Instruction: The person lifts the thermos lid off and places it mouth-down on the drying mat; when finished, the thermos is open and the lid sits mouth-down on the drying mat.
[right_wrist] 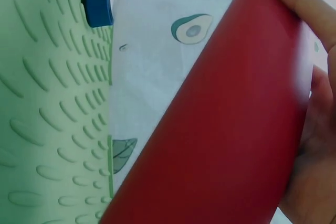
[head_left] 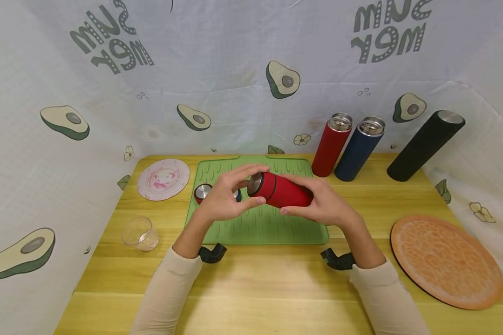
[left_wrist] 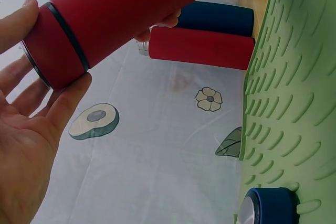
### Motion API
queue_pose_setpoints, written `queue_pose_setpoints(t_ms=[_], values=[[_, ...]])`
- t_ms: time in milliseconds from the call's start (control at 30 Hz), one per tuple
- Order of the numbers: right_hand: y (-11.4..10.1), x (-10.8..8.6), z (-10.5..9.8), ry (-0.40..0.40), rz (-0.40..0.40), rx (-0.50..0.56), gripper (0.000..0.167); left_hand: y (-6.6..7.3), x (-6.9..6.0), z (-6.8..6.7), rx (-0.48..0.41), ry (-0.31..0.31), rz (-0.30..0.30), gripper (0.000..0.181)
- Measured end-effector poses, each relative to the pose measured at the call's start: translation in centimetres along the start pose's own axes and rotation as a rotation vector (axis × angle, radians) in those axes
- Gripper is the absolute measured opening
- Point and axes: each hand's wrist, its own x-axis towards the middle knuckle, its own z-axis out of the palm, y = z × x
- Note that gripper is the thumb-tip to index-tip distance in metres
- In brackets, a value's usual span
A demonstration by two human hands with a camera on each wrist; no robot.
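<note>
A red thermos bottle [head_left: 292, 193] is held tilted above the green drying mat [head_left: 260, 232], its lid end toward the left. My left hand [head_left: 223, 197] grips the lid [left_wrist: 55, 51], thumb on one side and fingers on the other. My right hand [head_left: 328, 204] holds the body, thumb along the near side. The lid sits on the bottle, with a dark ring at the seam. Beneath my left hand, a red lid [head_left: 200, 192] with a silver top and a blue lid [left_wrist: 277, 206] rest on the mat; the hand partly hides both in the head view.
Behind the mat, to the right, stand a lidless red thermos [head_left: 331, 146], a lidless blue thermos [head_left: 359, 151] and a black thermos [head_left: 423, 148] with its top on. A round pink-white mat [head_left: 164, 180] and a clear glass [head_left: 140, 234] are left; a pizza-like round mat [head_left: 446, 263] lies right.
</note>
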Motion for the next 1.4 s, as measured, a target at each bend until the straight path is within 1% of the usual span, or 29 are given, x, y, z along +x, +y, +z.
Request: queue_pose_setpoints(t_ms=[133, 233, 367, 467, 500, 567, 633, 733, 800, 833, 900, 933, 1000, 1133, 1200, 1267, 1400], values=[[0.0, 0.0, 0.2, 0.037, -0.026, -0.004, 0.071, 0.1, -0.1, 0.1, 0.032, 0.015, 0.002, 0.062], [0.0, 0.0, 0.3, 0.061, -0.044, -0.007, 0.072, 0.2, -0.1, 0.2, 0.039, 0.033, 0.013, 0.062], [0.1, 0.1, 0.3, 0.090, -0.057, -0.004, 0.072, 0.2, 0.1, 0.6, 0.032, 0.074, 0.011, 0.062], [0.1, 0.0, 0.4, 0.117, -0.063, -0.030, 0.072, 0.1, 0.2, 1.0, 0.020, 0.114, -0.010, 0.060], [0.1, 0.0, 0.4, 0.132, -0.063, -0.053, 0.073, 0.0, 0.3, 1.2, 0.019, 0.133, -0.023, 0.059], [0.1, 0.0, 0.5, 0.171, -0.064, -0.118, 0.074, -0.1, 0.4, 1.6, 0.023, 0.173, -0.069, 0.058], [0.1, 0.0, 0.8, 0.217, -0.071, -0.192, 0.075, -0.3, 0.4, 1.9, 0.029, 0.220, -0.135, 0.056], [0.1, 0.2, 1.2, 0.298, -0.104, -0.304, 0.075, -0.4, 0.4, 2.2, 0.056, 0.285, -0.242, 0.053], [0.0, 0.4, 1.5, 0.344, -0.135, -0.347, 0.074, -0.3, 0.4, 2.3, 0.072, 0.311, -0.305, 0.052], [-0.1, 0.4, 1.6, 0.363, -0.147, -0.362, 0.074, -0.3, 0.3, 2.2, 0.076, 0.319, -0.326, 0.052], [-0.2, 0.5, 1.7, 0.381, -0.160, -0.365, 0.074, -0.2, 0.2, 2.0, 0.071, 0.320, -0.346, 0.052], [-0.2, 0.5, 1.7, 0.381, -0.159, -0.354, 0.074, -0.2, 0.2, 1.8, 0.063, 0.308, -0.341, 0.053], [-0.3, 0.4, 1.7, 0.364, -0.143, -0.310, 0.074, -0.1, 0.1, 1.5, 0.043, 0.263, -0.300, 0.057], [-0.3, 0.2, 1.3, 0.318, -0.104, -0.221, 0.074, -0.1, 0.0, 0.8, 0.004, 0.135, -0.156, 0.072], [-0.3, 0.0, 1.0, 0.297, -0.090, -0.185, 0.075, -0.1, 0.1, 0.5, -0.027, 0.085, -0.099, 0.074], [-0.3, -0.1, 0.7, 0.275, -0.080, -0.161, 0.075, 0.0, 0.1, 0.1, -0.067, 0.044, -0.057, 0.074], [-0.2, -0.3, 0.2, 0.230, -0.066, -0.111, 0.075, -0.1, 0.0, -0.4, -0.133, -0.018, -0.010, 0.074]])
